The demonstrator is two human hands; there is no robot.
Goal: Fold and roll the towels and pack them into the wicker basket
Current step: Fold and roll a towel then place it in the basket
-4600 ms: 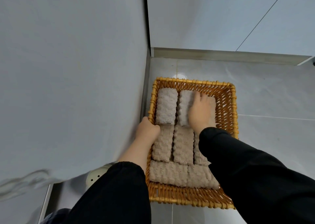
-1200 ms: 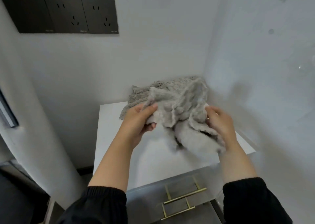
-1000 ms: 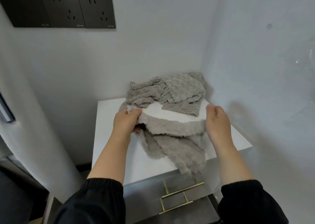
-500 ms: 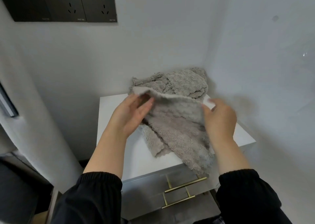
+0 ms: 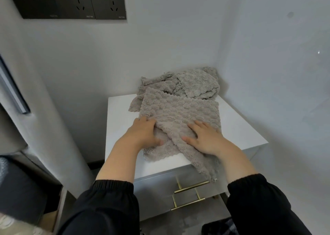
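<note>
Fingers (image 5: 196,125): R hand (image 5: 205,138) splayed flat on towel (image 5: 178,113); L hand (image 5: 142,134) tips hidden, grip unclear. Step prob. flattening; nxt needs square fold.

A home's room corner: white drawer cabinet (image 5: 121,120), brass handles (image 5: 192,186), dark wall sockets (image 5: 80,2).

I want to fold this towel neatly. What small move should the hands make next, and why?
Probably lift the drooping near-right corner of the towel back onto the cabinet top and smooth it. The left hand and right hand press flat on the towel, but a diagonal crease runs between them and that corner hangs over the front edge.
</note>
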